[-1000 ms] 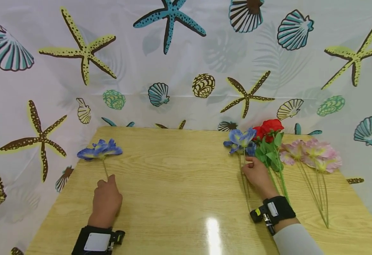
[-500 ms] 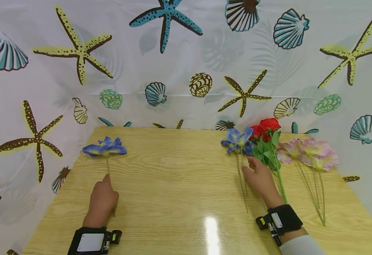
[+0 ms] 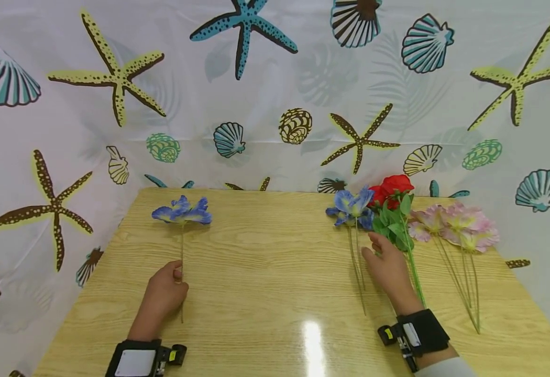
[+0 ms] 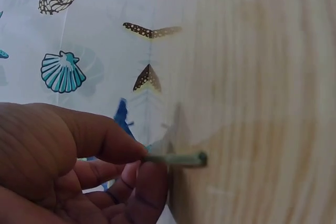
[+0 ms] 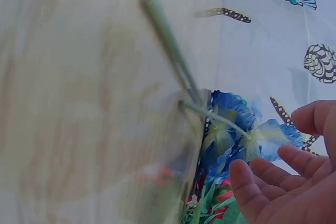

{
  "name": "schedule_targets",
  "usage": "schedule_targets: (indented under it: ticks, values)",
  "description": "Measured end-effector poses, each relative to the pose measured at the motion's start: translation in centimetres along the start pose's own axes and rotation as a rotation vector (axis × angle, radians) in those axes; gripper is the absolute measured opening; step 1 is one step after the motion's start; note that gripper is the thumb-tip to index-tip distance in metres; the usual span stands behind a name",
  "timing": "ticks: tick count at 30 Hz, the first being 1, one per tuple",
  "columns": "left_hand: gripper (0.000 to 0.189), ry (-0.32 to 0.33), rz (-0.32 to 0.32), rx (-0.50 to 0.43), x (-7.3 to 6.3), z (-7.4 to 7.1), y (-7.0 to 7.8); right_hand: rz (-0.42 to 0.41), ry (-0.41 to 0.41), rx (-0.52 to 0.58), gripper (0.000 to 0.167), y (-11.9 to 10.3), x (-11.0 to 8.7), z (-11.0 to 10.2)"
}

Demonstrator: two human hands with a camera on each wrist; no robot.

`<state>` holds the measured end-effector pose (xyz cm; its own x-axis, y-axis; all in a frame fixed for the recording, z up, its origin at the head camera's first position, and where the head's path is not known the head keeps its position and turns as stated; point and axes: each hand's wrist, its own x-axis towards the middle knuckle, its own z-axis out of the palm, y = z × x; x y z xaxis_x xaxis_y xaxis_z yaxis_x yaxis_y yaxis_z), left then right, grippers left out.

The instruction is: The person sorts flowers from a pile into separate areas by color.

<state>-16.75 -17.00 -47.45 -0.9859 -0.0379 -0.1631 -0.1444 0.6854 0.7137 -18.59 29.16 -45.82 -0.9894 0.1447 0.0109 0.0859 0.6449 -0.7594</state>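
My left hand (image 3: pixel 164 290) pinches the thin stem of a blue artificial flower (image 3: pixel 182 211) between thumb and fingers, at the left of the table. Its cut green stem end (image 4: pixel 186 159) sticks out past the fingertips in the left wrist view. On the right, my right hand (image 3: pixel 390 269) hovers beside the stems of blue flowers (image 3: pixel 350 207), its fingers loosely extended. The right wrist view shows that palm (image 5: pixel 299 182) holding nothing, with the blue blooms (image 5: pixel 231 129) behind the fingers. Red roses (image 3: pixel 396 184) with green leaves lie just right of the blue flowers, their stems partly hidden by my right hand.
Several pink flowers (image 3: pixel 463 228) lie at the far right, stems pointing towards me. The light wooden table (image 3: pixel 265 272) ends at a white cloth (image 3: pixel 265 89) printed with shells and starfish, which hangs along the back and sides.
My left hand has carried its blue flower to the right, and the stem now stands straighter. My right hand has drawn slightly away from the blue stems and its fingers have loosened.
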Motion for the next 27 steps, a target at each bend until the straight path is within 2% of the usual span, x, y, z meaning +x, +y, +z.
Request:
schedule_targets:
  ticks: [3, 8, 17, 21, 27]
  values:
    - [0.057, -0.012, -0.019, -0.063, 0.1, 0.7, 0.2, -0.016, 0.016, 0.030, 0.055, -0.3, -0.4, 0.1]
    - [0.057, -0.011, -0.009, -0.141, -0.1, 2.3, 1.0, -0.021, 0.060, 0.104, 0.049, -0.9, -1.0, 0.6]
    - [0.046, 0.008, 0.054, -0.285, -0.4, 4.5, 2.9, -0.067, 0.059, 0.142, 0.032, -2.6, -1.7, 2.3]
    - [0.043, -0.008, 0.091, -0.363, -0.6, 5.6, 4.0, -0.089, 0.045, 0.153, 0.028, -3.4, -2.3, 3.3]
    - [0.036, -0.032, 0.151, -0.393, -1.0, 7.3, 6.4, -0.102, 0.019, 0.182, 0.024, -5.1, -3.0, 5.2]
